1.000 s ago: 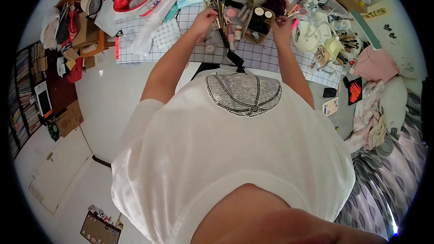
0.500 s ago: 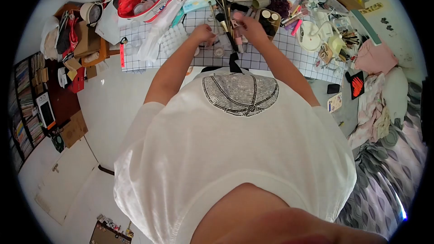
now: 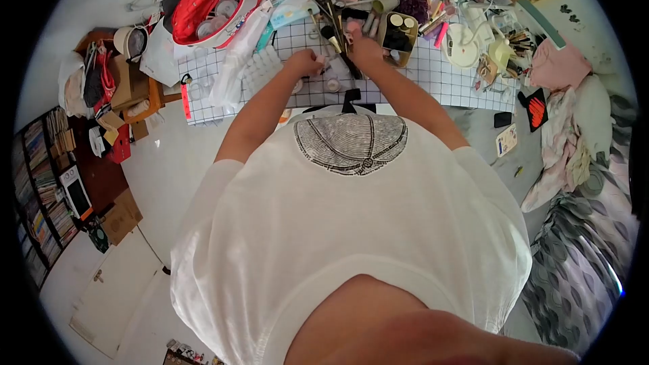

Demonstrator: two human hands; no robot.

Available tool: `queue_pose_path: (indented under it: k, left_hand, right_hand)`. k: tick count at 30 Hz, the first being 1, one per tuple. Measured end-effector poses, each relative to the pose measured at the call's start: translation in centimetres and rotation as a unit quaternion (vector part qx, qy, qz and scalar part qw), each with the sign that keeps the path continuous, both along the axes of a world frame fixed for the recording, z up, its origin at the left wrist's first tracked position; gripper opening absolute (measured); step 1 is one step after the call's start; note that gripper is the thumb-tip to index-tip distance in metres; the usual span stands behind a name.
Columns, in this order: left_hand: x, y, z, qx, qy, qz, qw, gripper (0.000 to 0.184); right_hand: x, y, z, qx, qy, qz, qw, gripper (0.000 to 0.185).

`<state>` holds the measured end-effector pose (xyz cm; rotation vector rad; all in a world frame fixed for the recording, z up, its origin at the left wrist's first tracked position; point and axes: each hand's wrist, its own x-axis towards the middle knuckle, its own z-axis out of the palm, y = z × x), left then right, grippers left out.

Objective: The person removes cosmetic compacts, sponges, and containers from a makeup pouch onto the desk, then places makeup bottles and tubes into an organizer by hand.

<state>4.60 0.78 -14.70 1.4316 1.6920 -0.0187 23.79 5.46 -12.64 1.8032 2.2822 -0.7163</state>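
While our right hand (image 3: 366, 51) reaches in among the small cosmetics, its fingertips meet a pink item (image 3: 353, 28), which lies on the gridded worktop (image 3: 443, 91) between the makeup brushes (image 3: 330, 35) and the open box (image 3: 405, 61); we cannot tell whether that grip is closed on it or only touching. Our left hand (image 3: 304, 63) is curled beside a small pale thing (image 3: 321, 60); its grip is hidden too, so we cannot tell if it holds anything. We judge this to be handling small things by fingertip; any lift from here calls for a light pinch, clear of the brush handles.
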Motion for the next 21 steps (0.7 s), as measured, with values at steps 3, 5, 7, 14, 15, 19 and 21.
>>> queue_pose_path:
  k: [3, 5, 7, 14, 15, 19, 21]
  left_hand:
    - [0.4, 0.0, 0.4, 0.04, 0.017, 0.016, 0.999, 0.042]
    - [1.0, 0.1, 2.2, 0.073, 0.034, 0.059, 0.995, 0.038]
    - [1.4, 0.6, 2.7, 0.12, 0.059, 0.058, 0.989, 0.034]
    - [7.0, 3.1, 7.4, 0.256, -0.221, -0.052, 0.94, 0.034]
    - [8.0, 3.4, 7.9, 0.247, -0.194, -0.051, 0.948, 0.034]
    - [10.0, 3.8, 7.5, 0.254, -0.147, -0.039, 0.955, 0.035]
    - [10.1, 4.0, 7.0, 0.256, -0.152, -0.028, 0.954, 0.036]
  right_hand:
    - [0.5, -0.1, 1.2, 0.049, 0.101, -0.024, 0.993, 0.04]
    - [1.4, 0.0, 0.9, 0.128, 0.209, -0.027, 0.969, 0.043]
    - [2.1, 0.0, 3.1, 0.104, 0.299, -0.063, 0.947, 0.039]
    - [4.3, 0.8, 5.6, 0.096, 0.461, -0.113, 0.875, 0.039]
    - [4.4, 0.8, 6.3, 0.085, 0.472, -0.115, 0.87, 0.039]
    - [6.7, 0.6, 7.3, 0.067, 0.479, -0.112, 0.868, 0.032]
    - [8.9, 0.4, 7.5, 0.079, 0.439, -0.103, 0.889, 0.021]
